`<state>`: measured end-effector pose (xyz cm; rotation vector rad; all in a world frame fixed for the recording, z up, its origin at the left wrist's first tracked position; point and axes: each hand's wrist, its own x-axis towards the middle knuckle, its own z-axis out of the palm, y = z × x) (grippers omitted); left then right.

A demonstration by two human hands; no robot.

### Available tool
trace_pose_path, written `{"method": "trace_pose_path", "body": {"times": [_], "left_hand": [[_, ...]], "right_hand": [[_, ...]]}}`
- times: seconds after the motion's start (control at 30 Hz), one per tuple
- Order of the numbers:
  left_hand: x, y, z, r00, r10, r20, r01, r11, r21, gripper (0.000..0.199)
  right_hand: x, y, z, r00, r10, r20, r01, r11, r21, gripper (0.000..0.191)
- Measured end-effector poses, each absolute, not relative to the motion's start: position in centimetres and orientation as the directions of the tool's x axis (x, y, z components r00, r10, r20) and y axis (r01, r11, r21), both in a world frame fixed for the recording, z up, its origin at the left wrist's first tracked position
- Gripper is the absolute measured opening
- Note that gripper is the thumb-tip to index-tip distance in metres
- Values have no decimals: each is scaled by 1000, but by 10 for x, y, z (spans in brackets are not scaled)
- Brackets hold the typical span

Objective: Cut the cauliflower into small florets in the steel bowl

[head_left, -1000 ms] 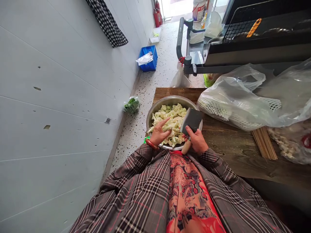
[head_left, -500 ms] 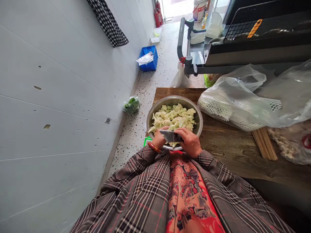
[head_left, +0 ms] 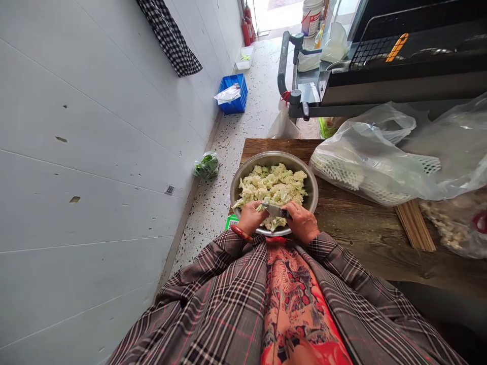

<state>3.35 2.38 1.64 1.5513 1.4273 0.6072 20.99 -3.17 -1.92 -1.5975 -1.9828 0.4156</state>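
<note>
A round metal bowl (head_left: 312, 188) of cut cauliflower (head_left: 274, 183) stands on the wooden table close to my body. My right hand (head_left: 303, 224) grips a knife (head_left: 275, 210) by its dark handle, at the bowl's near right side. Its blade points left over the near part of the bowl. My left hand (head_left: 251, 218), with a reddish bangle at the wrist, is closed on a small cauliflower piece (head_left: 261, 207) at the blade's tip. The fingers partly hide that piece.
Right of the bowl, plastic bags (head_left: 365, 157) with netted produce lie on the wooden table (head_left: 342, 228), beside a bundle of thin sticks (head_left: 414, 225). Bagged greens (head_left: 206, 166) and a blue crate (head_left: 233, 104) sit on the floor by the wall. A cart (head_left: 294, 101) stands beyond the table.
The knife has turned, so its blade shows narrower than before. My right hand has shifted slightly right, and the cauliflower piece in my left fingers shows more clearly.
</note>
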Motion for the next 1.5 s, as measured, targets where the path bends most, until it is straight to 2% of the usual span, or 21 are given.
{"method": "trace_pose_path", "body": {"times": [0.17,0.27,0.33,0.43,0.53,0.63,0.73,0.9,1.0,1.2,1.27,1.37,1.5], "left_hand": [[41,20,11,276,939,-207,571,13,821,19],[46,14,14,260,948,-183,610,-15,792,12],[47,13,17,275,946,-169,633,-46,773,11],[43,16,18,310,939,-150,630,-85,772,14],[38,23,15,366,927,-85,614,-172,770,19],[33,27,13,407,913,-24,624,-259,737,22],[30,30,12,429,903,2,629,-301,717,33],[23,34,3,422,906,-17,635,-282,719,39],[17,36,-4,444,896,-23,657,-308,688,35],[14,47,-3,435,896,85,679,-389,622,35],[16,49,1,451,889,82,674,-399,621,36],[18,48,6,469,883,34,670,-380,638,37],[17,44,8,490,865,-106,564,-222,796,27]], "right_hand": [[204,-30,-19,-173,959,226,797,271,-540,18],[209,-26,-28,-101,980,174,811,182,-556,16],[215,-23,-34,-24,986,164,778,122,-617,17],[222,-16,-35,124,982,144,610,39,-791,21],[225,-10,-28,243,969,-43,327,-124,-937,29],[225,-7,-21,236,951,-198,107,-228,-968,35],[225,-9,-17,180,956,-234,46,-245,-968,36],[230,-23,-20,130,981,-141,183,-164,-969,32],[236,-33,-24,182,970,-159,227,-199,-953,33],[238,-44,-21,237,959,-157,266,-220,-939,31],[233,-42,-16,276,957,-86,296,-170,-940,31],[226,-35,-6,291,947,133,390,9,-921,27],[217,-29,6,141,933,332,417,248,-874,19]]}}
